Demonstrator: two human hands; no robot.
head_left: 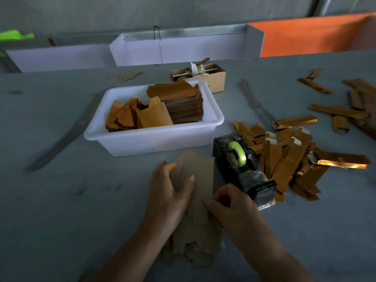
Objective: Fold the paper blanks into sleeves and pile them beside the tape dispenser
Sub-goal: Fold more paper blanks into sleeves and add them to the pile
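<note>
A tan paper blank lies on top of a small stack of blanks on the grey table, just left of the black tape dispenser with its green tape roll. My left hand rests flat on the blank's left side with the thumb pressing its middle. My right hand pinches the blank's right edge with curled fingers. A pile of folded gold sleeves lies to the right of the dispenser.
A white plastic tub behind the hands holds a tall stack of brown blanks and loose gold ones. A small cardboard box stands behind it. More folded sleeves are scattered at the far right.
</note>
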